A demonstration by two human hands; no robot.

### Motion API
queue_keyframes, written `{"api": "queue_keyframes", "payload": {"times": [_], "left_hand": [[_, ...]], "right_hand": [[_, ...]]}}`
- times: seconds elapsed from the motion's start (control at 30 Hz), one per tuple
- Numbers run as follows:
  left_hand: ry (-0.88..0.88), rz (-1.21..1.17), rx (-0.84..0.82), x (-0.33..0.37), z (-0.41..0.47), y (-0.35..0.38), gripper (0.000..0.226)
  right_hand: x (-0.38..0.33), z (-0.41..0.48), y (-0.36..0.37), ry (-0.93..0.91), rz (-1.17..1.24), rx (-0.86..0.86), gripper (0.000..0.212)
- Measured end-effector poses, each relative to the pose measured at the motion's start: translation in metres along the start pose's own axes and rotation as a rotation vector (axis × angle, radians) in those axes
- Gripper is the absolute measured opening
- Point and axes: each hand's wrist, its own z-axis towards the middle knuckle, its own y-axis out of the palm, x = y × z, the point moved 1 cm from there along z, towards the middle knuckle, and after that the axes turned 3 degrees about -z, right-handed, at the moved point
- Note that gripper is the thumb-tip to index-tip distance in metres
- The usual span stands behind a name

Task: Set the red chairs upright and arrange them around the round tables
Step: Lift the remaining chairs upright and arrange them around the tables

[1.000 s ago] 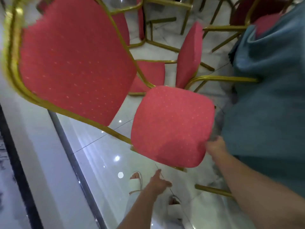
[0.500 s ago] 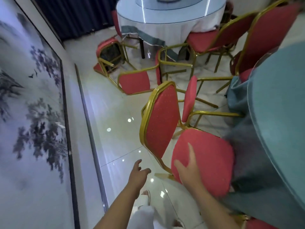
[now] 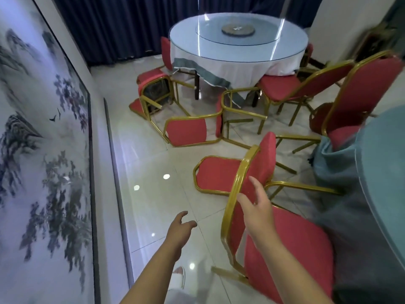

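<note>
A red chair with a gold frame (image 3: 291, 244) stands upright at the lower right, its seat against a round table draped in teal cloth (image 3: 381, 176). My right hand (image 3: 257, 207) hovers with spread fingers in front of that chair's backrest and holds nothing. My left hand (image 3: 179, 229) is open over the floor, left of the chair. Beyond it a red chair (image 3: 219, 174) lies on its side. Two more tipped chairs (image 3: 188, 130) (image 3: 151, 91) lie nearer the far round table with a glass top (image 3: 236, 40).
A wall with a large ink painting (image 3: 41, 150) runs along the left. Dark curtains (image 3: 114, 25) hang behind the far table. Upright red chairs (image 3: 306, 88) (image 3: 359, 99) stand at the right. The glossy tile floor (image 3: 149, 172) lies between wall and chairs.
The chair that I held tilted in the air now stands upright by the teal table. My right hand has lifted off its seat toward the backrest. My view has risen toward the far table.
</note>
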Motion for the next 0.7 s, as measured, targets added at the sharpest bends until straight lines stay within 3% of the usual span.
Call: {"api": "queue_keyframes", "payload": {"times": [0.17,0.27,0.37,0.5,0.7], "left_hand": [[0.061,0.022,0.025,0.074,0.061,-0.073,0.047],[0.104,0.023,0.014,0.115,0.097,-0.097,0.045],[0.111,0.089,-0.091,0.140,0.120,-0.094,0.045],[0.102,0.243,-0.309,0.166,0.154,-0.077,0.045],[0.034,0.386,-0.291,0.219,0.243,-0.086,0.037]], "right_hand": [[-0.053,0.074,0.049,0.057,-0.123,0.100,0.074],[-0.075,0.105,0.069,0.041,-0.364,0.226,0.070],[-0.084,0.122,0.094,0.015,-0.526,0.229,0.065],[-0.077,0.170,0.122,0.122,-0.458,0.199,0.054],[-0.045,0.284,0.171,0.270,-0.238,0.144,0.055]]}}
